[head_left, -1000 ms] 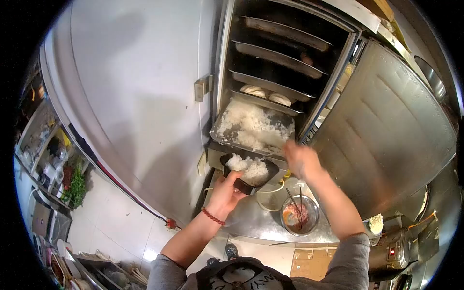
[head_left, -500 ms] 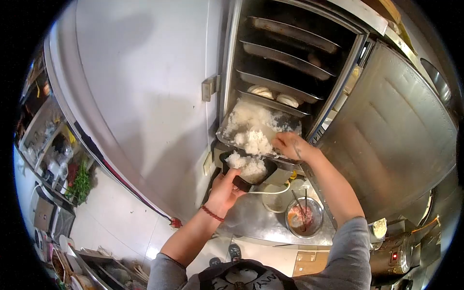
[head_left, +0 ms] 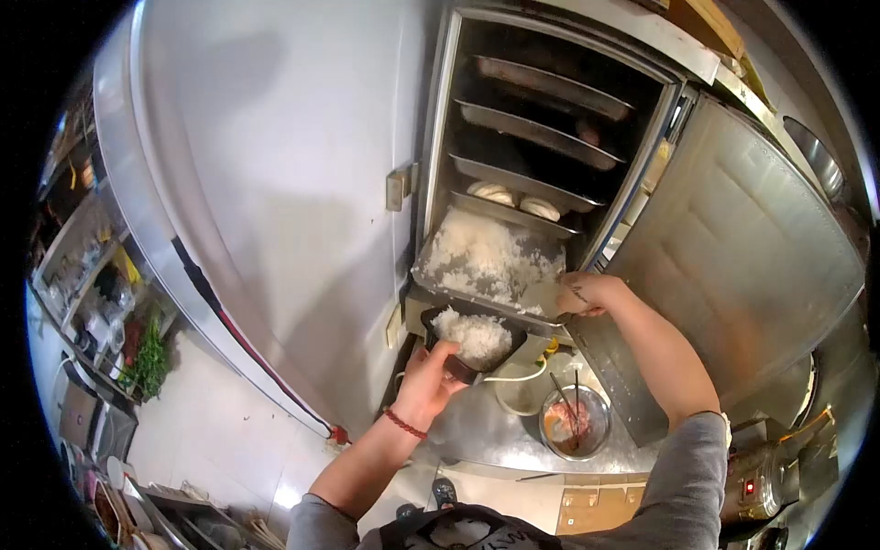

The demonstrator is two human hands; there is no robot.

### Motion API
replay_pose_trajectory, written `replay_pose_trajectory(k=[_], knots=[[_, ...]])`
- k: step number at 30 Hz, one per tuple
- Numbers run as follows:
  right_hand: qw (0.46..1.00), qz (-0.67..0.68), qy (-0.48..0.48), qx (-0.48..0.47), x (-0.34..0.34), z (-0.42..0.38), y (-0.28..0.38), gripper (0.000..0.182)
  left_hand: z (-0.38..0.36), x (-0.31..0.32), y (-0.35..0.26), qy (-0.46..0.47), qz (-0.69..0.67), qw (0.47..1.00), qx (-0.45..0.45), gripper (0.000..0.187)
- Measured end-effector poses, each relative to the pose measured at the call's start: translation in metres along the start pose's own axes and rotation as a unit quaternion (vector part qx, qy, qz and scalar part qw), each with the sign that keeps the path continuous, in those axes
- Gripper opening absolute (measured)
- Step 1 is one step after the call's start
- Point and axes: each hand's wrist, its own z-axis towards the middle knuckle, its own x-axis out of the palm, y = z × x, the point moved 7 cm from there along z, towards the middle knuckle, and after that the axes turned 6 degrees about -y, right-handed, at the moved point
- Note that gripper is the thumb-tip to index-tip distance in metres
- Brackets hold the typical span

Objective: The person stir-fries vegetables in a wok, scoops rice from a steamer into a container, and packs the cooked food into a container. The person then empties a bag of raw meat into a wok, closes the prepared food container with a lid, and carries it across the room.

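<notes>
White rice covers much of a metal tray [head_left: 440,284] that sticks out of the steamer cabinet. Below its front edge, my left hand [head_left: 429,378] grips a black container [head_left: 515,341] with rice [head_left: 477,339] heaped inside, the thumb over its rim. My right hand [head_left: 587,293] is at the tray's right corner, closed on a pale flat scoop [head_left: 541,297], whose blade rests among the rice. The scoop's handle is hidden in the fingers.
More trays [head_left: 541,132] fill the cabinet above, one with pale buns [head_left: 539,208]. Its metal door [head_left: 733,247] stands open at the right. A steel bowl [head_left: 600,431] with pinkish food and chopsticks sits on the counter [head_left: 477,431]. A white door panel [head_left: 275,183] stands left.
My right hand and the scoop have moved right and down along the tray. The clump of rice at the scoop is gone, and the rice in the container looks fuller.
</notes>
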Motion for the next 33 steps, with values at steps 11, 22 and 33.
replay_pose_trajectory(k=[11, 22, 33], knots=[[0.977, 0.183, -0.004, -0.113, 0.02, 0.009, 0.078, 0.028, 0.006, -0.019, -0.011, -0.024, -0.015, 1.0, 0.002, 0.03], [0.922, -0.094, -0.355, -0.12, -0.02, 0.012, 0.073, 0.022, 0.002, -0.025, -0.016, -0.041, -0.009, 0.998, -0.037, 0.028], [0.908, 0.088, -0.231, -0.337, 0.005, 0.092, 0.098, 0.029, 0.011, -0.054, -0.022, -0.076, 0.024, 0.997, 0.016, 0.026]])
